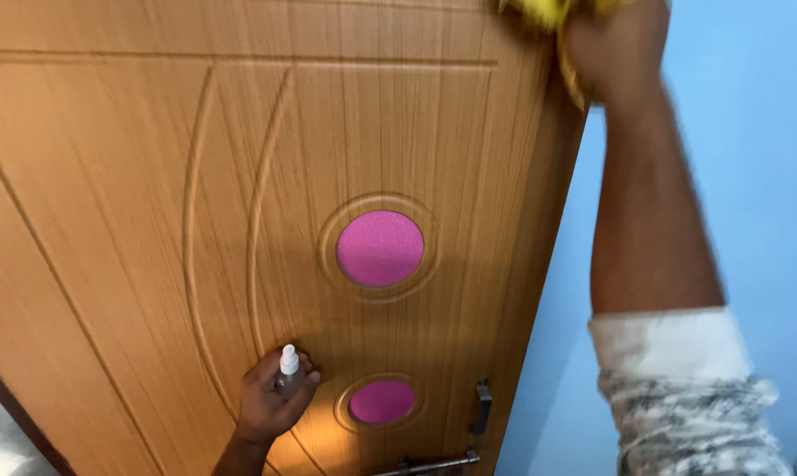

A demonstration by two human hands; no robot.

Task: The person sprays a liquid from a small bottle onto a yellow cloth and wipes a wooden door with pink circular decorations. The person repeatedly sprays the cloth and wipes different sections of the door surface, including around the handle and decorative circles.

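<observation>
Two hands working at a wooden door (134, 220).
Right hand (614, 48) is reaching up, fingers clutching a blurred, cropped yellow cloth (548, 11); left hand (270, 401) is gripping a small spray bottle (288, 370).

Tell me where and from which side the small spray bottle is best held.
Probably around its body, below the white nozzle, coming from below as the left hand does: the spray bottle stands upright against the wooden door, leaving its nozzle free.

The door (134, 220) looks like smooth, matt wood-grain laminate with glittery pink round insets (380, 249). The latch (480, 407) is dark metal; the spray bottle (288, 370) is plastic; the cloth (548, 11) is soft yellow fabric.
</observation>
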